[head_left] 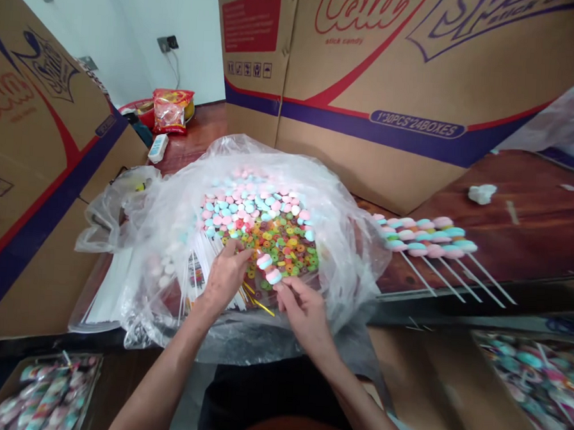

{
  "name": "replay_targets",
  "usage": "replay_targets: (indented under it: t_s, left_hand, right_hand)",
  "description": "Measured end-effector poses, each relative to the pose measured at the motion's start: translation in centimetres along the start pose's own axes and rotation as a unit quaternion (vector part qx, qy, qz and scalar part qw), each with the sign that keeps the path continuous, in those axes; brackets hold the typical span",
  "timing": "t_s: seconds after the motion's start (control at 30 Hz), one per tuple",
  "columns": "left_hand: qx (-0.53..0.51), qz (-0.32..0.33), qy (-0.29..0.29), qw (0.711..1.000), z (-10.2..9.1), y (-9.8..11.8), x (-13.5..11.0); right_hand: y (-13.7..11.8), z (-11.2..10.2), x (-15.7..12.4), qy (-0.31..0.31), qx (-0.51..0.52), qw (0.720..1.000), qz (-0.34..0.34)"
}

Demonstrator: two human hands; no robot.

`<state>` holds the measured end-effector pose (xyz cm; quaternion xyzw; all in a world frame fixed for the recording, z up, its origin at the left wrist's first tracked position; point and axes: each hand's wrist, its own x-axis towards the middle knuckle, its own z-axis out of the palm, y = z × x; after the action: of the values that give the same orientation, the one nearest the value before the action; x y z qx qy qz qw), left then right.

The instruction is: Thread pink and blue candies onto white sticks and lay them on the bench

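A short candy skewer (270,270) with pink, white and blue marshmallows is pinched at its lower end by my right hand (306,309). My left hand (225,273) is closed just left of the skewer's upper end, thumb and forefinger together. What those fingers hold, if anything, is too small to make out. Beneath both hands lie colourful gummy rings (285,244), with pink, white and blue marshmallows (229,209) heaped behind them. White sticks (205,252) lie by my left hand. Yellow strips (260,303) show between my wrists.
A crumpled clear plastic bag (345,205) surrounds the candy. Finished marshmallow skewers (425,238) lie in a stack on the right of the table (545,254). Large cardboard boxes (339,134) stand behind and at left. Boxes of wrapped candy (49,395) sit below on both sides.
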<state>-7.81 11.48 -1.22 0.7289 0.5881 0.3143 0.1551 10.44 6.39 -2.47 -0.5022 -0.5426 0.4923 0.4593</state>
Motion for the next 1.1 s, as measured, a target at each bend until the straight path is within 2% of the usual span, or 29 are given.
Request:
replay_targets:
  t_s: [0.1, 0.2, 0.33, 0.43, 0.6, 0.87, 1.1]
  left_hand:
    - [-0.069, -0.006, 0.035, 0.997, 0.2, -0.2, -0.1]
    - [-0.181, -0.068, 0.074, 0.978, 0.4, -0.6, -0.1]
    - [-0.374, -0.187, 0.098, 0.903, 0.2, -0.3, -0.3]
    - [-0.450, -0.204, 0.099, 0.864, -0.1, 0.7, -0.6]
    - [-0.496, -0.211, 0.097, 0.837, -0.3, 1.8, -0.8]
    - [-0.526, -0.241, 0.091, 0.811, 0.2, 1.5, -1.2]
    - [-0.595, -0.292, 0.111, 0.740, 0.1, 1.9, -1.3]
  right_hand:
    - [0.0, 0.0, 0.0, -0.001, -0.003, 1.000, 0.002]
    - [-0.2, 0.0, 0.1, -0.008, -0.010, 1.000, -0.005]
    - [-0.7, -0.1, 0.2, -0.026, -0.018, 0.999, -0.008]
    - [-0.8, -0.1, 0.2, -0.043, -0.040, 0.998, -0.012]
    - [-0.5, 0.0, 0.2, -0.053, -0.078, 0.995, -0.018]
    - [-0.8, 0.3, 0.0, -0.035, -0.155, 0.985, -0.061]
    - [-0.9, 0.2, 0.0, -0.043, -0.161, 0.979, -0.114]
